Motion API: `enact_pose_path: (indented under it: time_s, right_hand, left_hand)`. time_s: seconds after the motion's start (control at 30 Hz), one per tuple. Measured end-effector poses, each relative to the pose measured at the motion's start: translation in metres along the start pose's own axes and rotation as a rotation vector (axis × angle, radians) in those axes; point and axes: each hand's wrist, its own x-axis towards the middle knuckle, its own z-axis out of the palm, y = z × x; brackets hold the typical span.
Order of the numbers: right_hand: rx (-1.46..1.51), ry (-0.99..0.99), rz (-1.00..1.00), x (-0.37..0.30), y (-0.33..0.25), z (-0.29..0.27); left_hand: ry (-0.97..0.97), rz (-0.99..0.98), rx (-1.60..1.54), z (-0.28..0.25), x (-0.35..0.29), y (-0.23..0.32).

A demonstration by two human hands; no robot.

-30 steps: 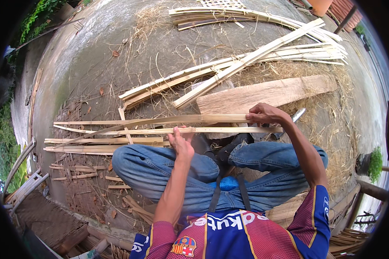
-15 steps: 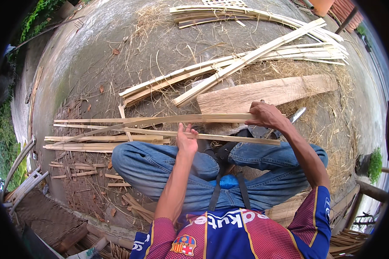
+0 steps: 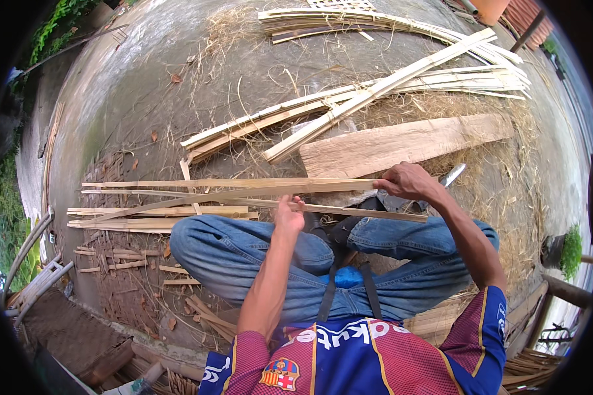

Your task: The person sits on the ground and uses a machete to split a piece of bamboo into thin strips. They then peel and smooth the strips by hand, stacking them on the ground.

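My right hand (image 3: 407,182) is closed on the right end of a long, flat bamboo strip (image 3: 339,187), just above my right knee. That strip runs left and slants down toward other strips on the ground. Over my lap, my left hand (image 3: 288,213) has its fingers curled round a second bamboo strip (image 3: 362,212), whose right end reaches past it over my right thigh. Another pale strip (image 3: 138,184) lies alongside, meeting the held one near my right hand. Beyond my right wrist shows a metal blade (image 3: 452,175), its rest hidden.
A wooden plank (image 3: 408,141) lies ahead of my hands. Past it are bundles of split bamboo (image 3: 356,99), one crossing another, and a farther bundle (image 3: 349,20). More strips (image 3: 151,225) lie left of my knee. Fibre shavings (image 3: 507,171) litter the ground at right.
My right hand has come down slightly, lowering the strip end with it. My left hand has shifted a little right, and its fingers have curled in more.
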Motion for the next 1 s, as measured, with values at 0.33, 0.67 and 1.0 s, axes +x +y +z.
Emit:
enact_pose_path:
  time_s: [0.33, 0.67, 1.0]
  right_hand:
    - [0.237, 0.145, -0.056, -0.002, 0.0, 0.001]
    - [0.187, 0.397, -0.162, -0.01, -0.033, -0.012]
    - [0.253, 0.605, -0.165, 0.002, -0.03, 0.033]
  left_hand:
    - [-0.024, -0.02, -0.018, 0.004, -0.005, 0.001]
    - [0.0, -0.029, 0.018, 0.009, -0.01, 0.004]
    - [-0.118, -0.048, -0.04, 0.002, -0.014, 0.007]
